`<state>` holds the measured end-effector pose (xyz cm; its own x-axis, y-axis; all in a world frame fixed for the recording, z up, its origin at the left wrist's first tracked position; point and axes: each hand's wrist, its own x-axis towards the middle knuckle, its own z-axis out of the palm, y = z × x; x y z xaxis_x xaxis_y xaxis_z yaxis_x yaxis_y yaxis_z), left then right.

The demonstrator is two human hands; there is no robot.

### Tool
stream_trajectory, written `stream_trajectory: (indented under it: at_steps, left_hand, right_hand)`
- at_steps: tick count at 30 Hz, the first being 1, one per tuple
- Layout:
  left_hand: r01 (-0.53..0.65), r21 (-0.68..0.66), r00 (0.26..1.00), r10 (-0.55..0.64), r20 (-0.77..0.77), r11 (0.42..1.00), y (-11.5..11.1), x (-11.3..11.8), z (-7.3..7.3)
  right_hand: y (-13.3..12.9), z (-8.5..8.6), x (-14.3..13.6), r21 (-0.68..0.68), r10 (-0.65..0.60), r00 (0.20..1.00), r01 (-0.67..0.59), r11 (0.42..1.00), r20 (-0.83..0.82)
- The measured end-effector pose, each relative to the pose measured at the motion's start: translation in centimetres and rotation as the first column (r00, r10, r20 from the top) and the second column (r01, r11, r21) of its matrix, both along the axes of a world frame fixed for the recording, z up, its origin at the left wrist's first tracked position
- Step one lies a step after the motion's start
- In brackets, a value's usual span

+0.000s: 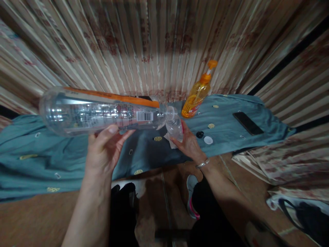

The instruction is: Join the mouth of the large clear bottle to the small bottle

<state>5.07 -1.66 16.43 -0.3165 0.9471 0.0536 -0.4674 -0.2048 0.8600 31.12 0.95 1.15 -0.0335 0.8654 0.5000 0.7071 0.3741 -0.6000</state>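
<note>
A large clear plastic bottle [102,113] with an orange-edged label lies nearly sideways in my left hand [106,147], its neck pointing right. My fingers and thumb support it from below. A small clear bottle [172,126] is gripped by my right hand [189,142], its mouth close against the neck of the large one. Whether liquid passes between them I cannot tell. Under the small bottle shows a piece of pale paper or tissue [171,141]. Just right of my right hand lie a black cap [199,134] and a white cap [208,140].
An orange pump bottle [196,97] with amber liquid stands behind my right hand. A dark phone [248,123] lies farther right on the teal cloth [138,154]. Patterned curtains [154,44] hang behind. A dark bag [308,216] sits at the lower right.
</note>
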Motion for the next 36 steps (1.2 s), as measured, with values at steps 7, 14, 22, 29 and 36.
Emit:
stream_trajectory:
  at_steps: [7,14,22,29,36]
  left_hand:
    - [0.022,0.003,1.0,-0.022,-0.017,1.0,0.0,-0.1,0.1]
    - [0.043,0.015,0.999,-0.043,-0.026,0.999,0.1,-0.1,-0.1]
    - [0.07,0.005,0.997,-0.07,-0.028,0.998,0.4,-0.9,-0.7]
    - [0.057,-0.004,0.998,-0.057,-0.014,0.998,0.4,-0.9,-0.5]
    - [0.098,-0.005,0.994,-0.098,-0.049,0.995,0.5,-1.2,-0.6]
  right_hand:
    - [-0.2,0.6,0.0,-0.057,0.016,1.0,-0.015,0.998,0.004]
    - [-0.2,1.3,-0.2,-0.095,0.02,1.0,-0.02,0.995,0.0]
    - [0.0,0.3,-0.1,-0.06,-0.003,1.0,0.003,0.998,0.012]
    - [0.3,-0.4,0.2,-0.036,0.005,1.0,-0.004,0.999,0.028]
    - [0.2,-0.1,0.2,-0.02,0.026,0.999,-0.026,0.999,0.034]
